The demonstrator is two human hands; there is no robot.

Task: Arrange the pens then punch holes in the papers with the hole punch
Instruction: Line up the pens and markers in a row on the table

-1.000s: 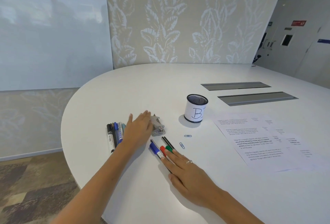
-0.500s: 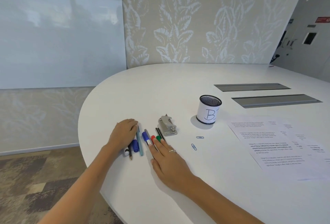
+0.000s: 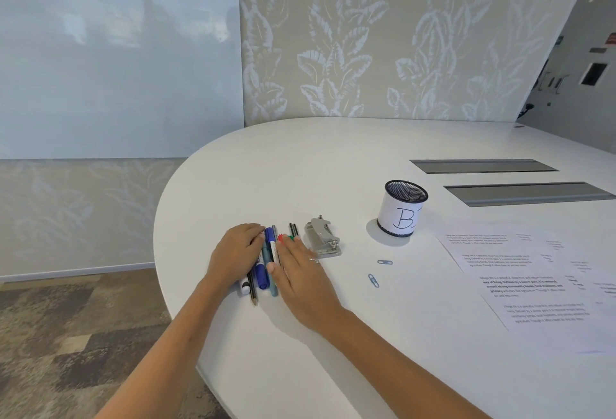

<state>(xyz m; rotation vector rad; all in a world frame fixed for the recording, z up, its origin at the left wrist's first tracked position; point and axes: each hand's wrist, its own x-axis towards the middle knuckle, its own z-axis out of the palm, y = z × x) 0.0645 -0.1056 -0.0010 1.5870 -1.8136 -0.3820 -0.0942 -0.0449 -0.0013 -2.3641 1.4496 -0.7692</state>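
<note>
Several pens and markers [image 3: 266, 265] lie bunched side by side on the white table [image 3: 333, 168], squeezed between my two hands. My left hand [image 3: 235, 253] rests with fingers curled over the left side of the bunch. My right hand [image 3: 298, 273] lies flat, fingers straight, pressed against the right side, covering the red and green markers [image 3: 286, 237]. A grey metal hole punch [image 3: 322, 237] sits just right of my right hand. Three printed papers [image 3: 520, 272] overlap at the right.
A black mesh pen cup [image 3: 401, 207] with a white label marked "B" stands beyond the punch. Two blue paper clips [image 3: 378, 272] lie between punch and papers. Two grey cable hatches [image 3: 500, 178] sit further back. The table's curved edge runs close on the left.
My right hand slid left with the red, green and blue markers until they met the pens under my left hand. The two groups are now one bunch. The view also shifted.
</note>
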